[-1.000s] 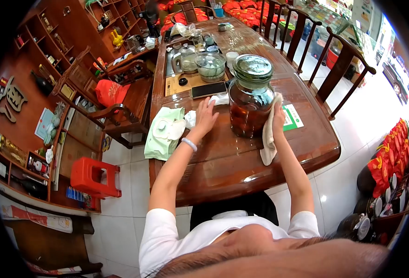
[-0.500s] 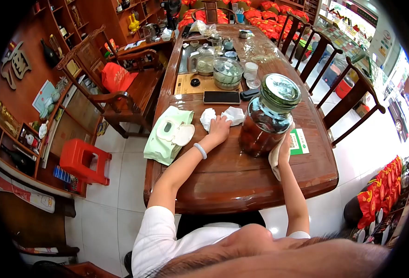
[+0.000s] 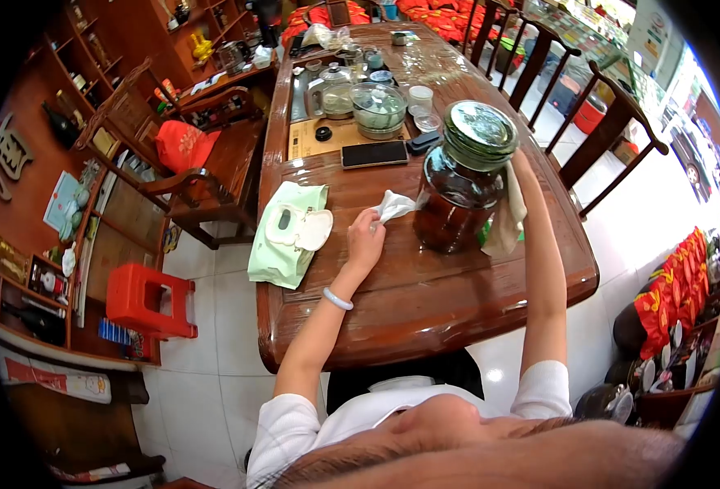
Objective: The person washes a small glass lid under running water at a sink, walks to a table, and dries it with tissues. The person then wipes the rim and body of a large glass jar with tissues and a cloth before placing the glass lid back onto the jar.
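A large lidded glass jar [image 3: 458, 196] of dark reddish liquid stands upright on the wooden table [image 3: 360, 314]. My right hand [image 3: 523, 169] reaches around the jar's right side, holding a beige cloth [image 3: 506, 220] that hangs down beside the glass. Its fingertips are hidden behind the jar. To the left of the jar, my left hand [image 3: 366, 235] is closed at the edge of a crumpled white wipe [image 3: 394, 206]. Further left lies a pale green wipes packet [image 3: 288, 236], its white lid flipped up.
Beyond the jar are a black phone [image 3: 375, 155], a glass bowl [image 3: 379, 110], clear cups [image 3: 420, 99] and a glass teapot [image 3: 335, 94]. Wooden chairs flank the table, one [image 3: 213, 163] on the left. A red stool [image 3: 150, 300] stands on the floor.
My right hand and the cloth have moved up and farther around the jar's right side. Near my left hand, the second white wad no longer shows. The whole view has shifted slightly.
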Motion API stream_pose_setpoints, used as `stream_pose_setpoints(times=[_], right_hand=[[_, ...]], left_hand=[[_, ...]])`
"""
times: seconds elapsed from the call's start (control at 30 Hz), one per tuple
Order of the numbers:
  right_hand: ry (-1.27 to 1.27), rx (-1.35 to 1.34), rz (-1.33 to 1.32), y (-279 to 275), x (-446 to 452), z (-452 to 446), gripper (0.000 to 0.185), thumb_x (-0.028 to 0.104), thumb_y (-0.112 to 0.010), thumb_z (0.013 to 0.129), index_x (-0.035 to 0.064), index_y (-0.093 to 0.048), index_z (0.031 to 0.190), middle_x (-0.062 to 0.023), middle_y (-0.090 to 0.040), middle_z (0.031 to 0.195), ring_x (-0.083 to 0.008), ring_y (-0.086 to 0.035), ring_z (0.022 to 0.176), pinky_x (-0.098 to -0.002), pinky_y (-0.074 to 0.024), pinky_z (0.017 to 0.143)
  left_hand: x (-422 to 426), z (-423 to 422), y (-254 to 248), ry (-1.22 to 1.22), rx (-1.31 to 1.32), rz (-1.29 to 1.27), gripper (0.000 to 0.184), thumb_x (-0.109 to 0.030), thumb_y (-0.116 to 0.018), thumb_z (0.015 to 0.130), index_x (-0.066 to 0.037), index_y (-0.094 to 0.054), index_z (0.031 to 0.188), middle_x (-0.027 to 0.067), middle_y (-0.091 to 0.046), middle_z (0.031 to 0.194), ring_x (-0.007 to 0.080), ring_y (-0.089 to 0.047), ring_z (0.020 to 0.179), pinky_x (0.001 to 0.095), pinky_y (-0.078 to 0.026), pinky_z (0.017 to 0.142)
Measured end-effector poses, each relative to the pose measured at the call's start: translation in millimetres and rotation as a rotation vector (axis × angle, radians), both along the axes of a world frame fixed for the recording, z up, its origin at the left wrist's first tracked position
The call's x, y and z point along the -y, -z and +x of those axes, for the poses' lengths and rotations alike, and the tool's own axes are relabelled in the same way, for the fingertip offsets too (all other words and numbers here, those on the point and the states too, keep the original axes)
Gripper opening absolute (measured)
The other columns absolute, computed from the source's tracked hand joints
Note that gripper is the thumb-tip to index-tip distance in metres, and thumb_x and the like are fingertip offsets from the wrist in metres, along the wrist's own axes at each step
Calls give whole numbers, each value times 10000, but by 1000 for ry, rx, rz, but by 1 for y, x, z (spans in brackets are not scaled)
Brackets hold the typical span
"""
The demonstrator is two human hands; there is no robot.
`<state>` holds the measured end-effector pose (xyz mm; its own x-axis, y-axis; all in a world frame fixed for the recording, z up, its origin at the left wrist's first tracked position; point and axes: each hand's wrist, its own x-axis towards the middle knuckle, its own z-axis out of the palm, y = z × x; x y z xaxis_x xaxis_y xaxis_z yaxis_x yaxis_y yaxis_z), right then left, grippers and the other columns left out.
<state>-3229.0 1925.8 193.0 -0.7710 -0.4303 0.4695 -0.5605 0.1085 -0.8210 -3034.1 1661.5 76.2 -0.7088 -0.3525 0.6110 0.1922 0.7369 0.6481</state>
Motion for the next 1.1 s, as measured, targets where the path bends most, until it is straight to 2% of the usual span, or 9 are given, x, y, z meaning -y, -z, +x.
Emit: stream_pose_setpoints(times=[0.2, 0.3, 0.4, 0.6, 0.7, 0.8, 0.87, 1.03, 1.1], right_hand=[[435, -442, 724, 67, 6, 44, 231, 169, -434, 842, 0, -571, 920, -83, -605, 841, -205, -555, 746, -299, -431, 710], [510, -455, 834, 73, 9, 73, 217, 145, -418, 841, 4, -560, 925, -85, -606, 852, -213, -557, 762, -303, -432, 721], [446, -46, 600, 25, 18, 121, 228, 124, -367, 846, 17, -531, 964, -121, -592, 869, -279, -550, 761, -326, -440, 707], [830, 40, 314, 31, 35, 144, 217, 80, -442, 816, 23, -496, 1018, -140, -575, 859, -257, -551, 783, -327, -438, 722], [739, -108, -390, 42, 38, 111, 274, 255, -487, 849, -8, -549, 898, -78, -550, 813, -189, -510, 779, -296, -381, 726], [652, 11, -486, 10, 47, 131, 250, 216, -550, 823, -24, -551, 889, -90, -558, 829, -211, -511, 807, -331, -369, 766], [657, -250, -599, 17, 56, 133, 182, 130, -578, 798, -29, -551, 885, -100, -559, 829, -227, -511, 810, -340, -369, 770], [545, -104, -319, 137, 41, 138, 145, 117, -548, 819, 40, -518, 939, 2, -502, 782, -111, -479, 760, -281, -412, 641], [755, -568, 645, 61, 38, 171, 95, 130, -572, 746, 82, -491, 730, -4, -480, 680, -129, -492, 658, -307, -409, 573]], left_hand=[[-11, 2, -6, 97, 76, 249, 211, -68, -514, 715, 6, -576, 904, 164, -609, 875, 312, -582, 820, 370, -448, 727], [-4, -4, 4, 107, 21, 177, 218, -56, -528, 723, 8, -590, 921, 143, -626, 809, 211, -611, 702, 294, -473, 631], [-2, 4, -5, 121, 83, 230, 217, -55, -523, 727, 15, -592, 919, 127, -628, 818, 181, -603, 739, 284, -468, 655], [11, -2, 7, 107, 102, 403, 208, -49, -517, 726, 10, -602, 906, 89, -628, 814, 150, -589, 737, 273, -464, 658], [11, -3, 12, 108, 83, 369, 202, -47, -519, 726, 7, -606, 901, 80, -624, 815, 142, -584, 744, 267, -463, 659], [9, 0, 4, 137, 42, 364, 222, -65, -511, 726, -2, -606, 916, 138, -634, 813, 222, -619, 727, 313, -477, 642], [8, 1, 3, 119, 57, 376, 222, -63, -513, 727, 2, -605, 918, 134, -635, 817, 216, -619, 730, 312, -477, 643], [5, 3, 1, 115, 69, 381, 222, -78, -519, 732, -4, -605, 922, 132, -635, 804, 204, -614, 710, 301, -470, 621], [8, 2, 6, 109, 47, 351, 221, -82, -520, 734, -6, -606, 923, 131, -635, 800, 200, -612, 705, 299, -468, 621]])
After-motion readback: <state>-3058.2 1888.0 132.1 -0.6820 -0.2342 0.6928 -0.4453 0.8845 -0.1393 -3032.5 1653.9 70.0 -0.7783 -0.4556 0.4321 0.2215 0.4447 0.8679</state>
